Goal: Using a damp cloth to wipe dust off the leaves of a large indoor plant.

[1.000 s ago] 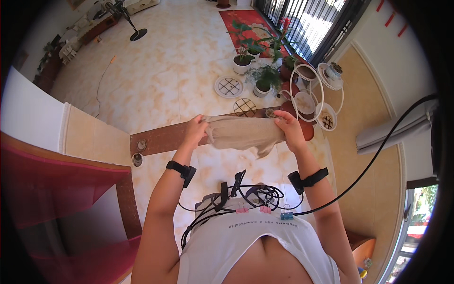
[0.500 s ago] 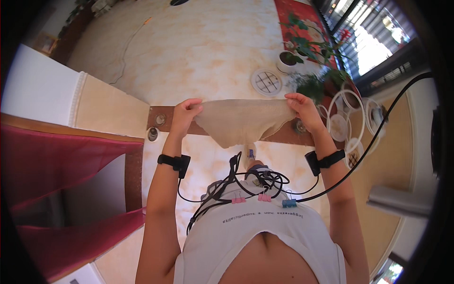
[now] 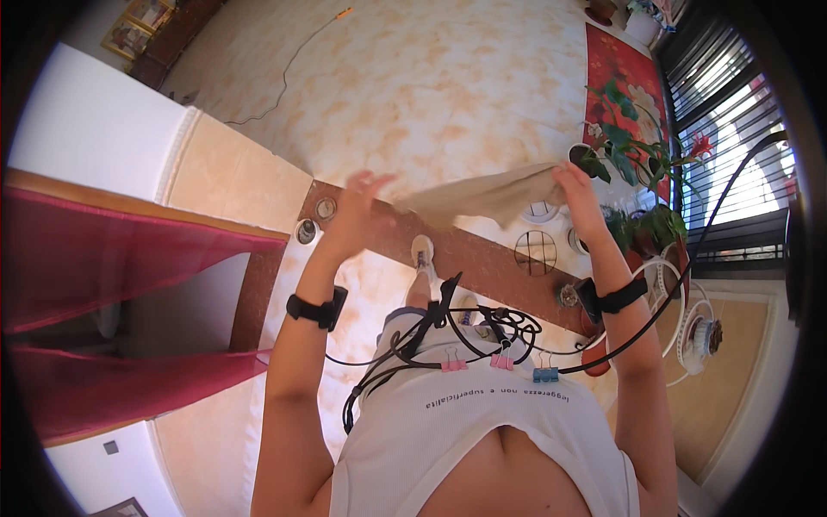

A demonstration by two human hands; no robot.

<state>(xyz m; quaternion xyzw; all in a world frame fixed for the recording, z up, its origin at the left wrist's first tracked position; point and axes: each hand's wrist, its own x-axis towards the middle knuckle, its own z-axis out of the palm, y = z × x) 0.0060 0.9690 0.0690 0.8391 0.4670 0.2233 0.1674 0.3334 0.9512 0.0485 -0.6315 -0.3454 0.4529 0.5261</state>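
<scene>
A thin beige cloth (image 3: 482,196) stretches out in front of me, swung out slantwise and blurred at its left end. The fingers of my right hand (image 3: 579,194) are closed on its upper right corner. My left hand (image 3: 355,215) is beside the cloth's loose left end, fingers spread and smeared a little by motion. A small gap seems to part that hand from the fabric. Each forearm wears a black strap with a small device, the left strap (image 3: 314,308) and the right strap (image 3: 616,295).
A reddish-brown floor strip (image 3: 392,237) crosses below my hands, with my shoe (image 3: 422,251) on it. Potted plants (image 3: 624,155) and white ring stands (image 3: 689,319) are at the right. Pink curtains (image 3: 112,258) hang at the left. Black cables (image 3: 500,323) loop at my waist.
My left hand has come off the cloth, which was stretched between both hands. The cloth now trails from my right hand. The view has shifted, and a foot shows on the floor strip.
</scene>
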